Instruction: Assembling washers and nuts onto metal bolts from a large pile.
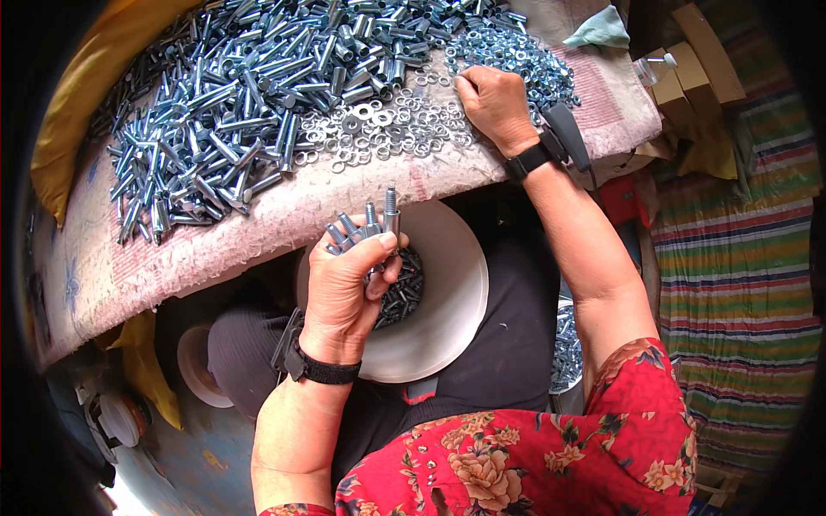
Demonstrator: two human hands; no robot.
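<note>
Several threaded bolts with metal sleeves (391, 206) stick up from my left hand (340, 288), which is closed around them above a white basin (460, 301). Dark metal bolts (403, 292) lie inside that basin, partly hidden by the hand. My right hand (497, 103) rests on the table with its fingers curled together, at the border between a pile of nuts (520, 64) and a spread of flat and ring washers (379, 133). What its fingertips hold, if anything, is out of sight. A large heap of silvery sleeves and bolts (249, 103) covers the table left of the washers.
A worn pinkish cloth (258, 225) covers the table, its front edge just beyond the basin. Yellow fabric (82, 95) borders the heap at left. A pale green rag (600, 30), clear bottle (658, 65) and cardboard (701, 95) are at far right. A pail of metal parts (566, 353) stands below.
</note>
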